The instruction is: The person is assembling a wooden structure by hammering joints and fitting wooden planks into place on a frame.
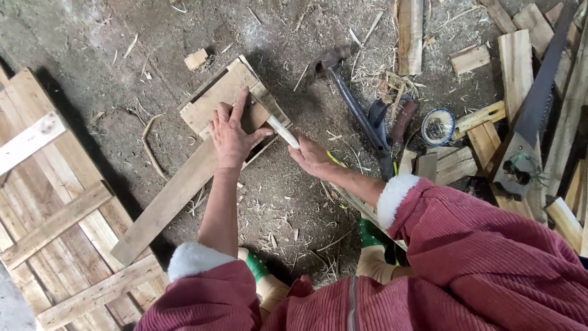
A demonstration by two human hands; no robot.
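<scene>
At centre frame my left hand (231,136) lies flat, fingers spread, pressing a small wooden frame (229,98) onto a long plank (168,199), I judge to keep it from sliding. My right hand (312,156) is closed around a pale wooden stick (283,131) laid against the frame's edge. At right, a small round tin (438,127) holds what look like nails, beside a hammer (349,98) and a saw (530,122)

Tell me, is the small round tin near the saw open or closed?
Open. The round tin has no lid on it, and a heap of small dark pieces, perhaps nails, shows inside its pale rim. It sits on the dirt floor.
</scene>
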